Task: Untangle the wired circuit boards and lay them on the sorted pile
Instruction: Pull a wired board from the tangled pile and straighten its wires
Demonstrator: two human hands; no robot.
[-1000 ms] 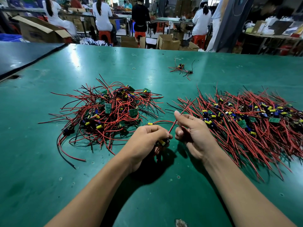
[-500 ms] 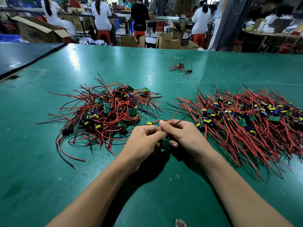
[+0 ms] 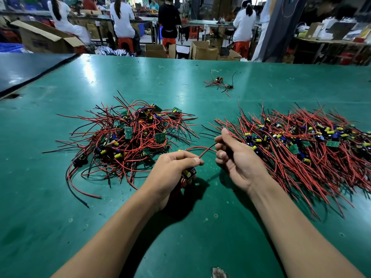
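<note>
Circuit board (image 3: 188,173) sits clamped under the curled fingers of our left hand (image 3: 172,169). Its red wire (image 3: 206,151) runs from that thumb tip across to our right hand (image 3: 239,159), whose bent fingers pinch the far end. Beyond our left knuckles lies the tangled heap (image 3: 130,137). Just past our right fingers spreads the sorted pile (image 3: 301,157). Both rest on the green table (image 3: 60,197).

My desk (image 3: 60,197) is glossy teal-green. The tangled pile (image 3: 132,137) mixes red and black wires with green boards and yellow and blue parts. The sorted pile (image 3: 301,157) is mostly red, dotted yellow, blue and green. The held board (image 3: 188,173) shows a yellow part; its wire (image 3: 203,153) is red.
</note>
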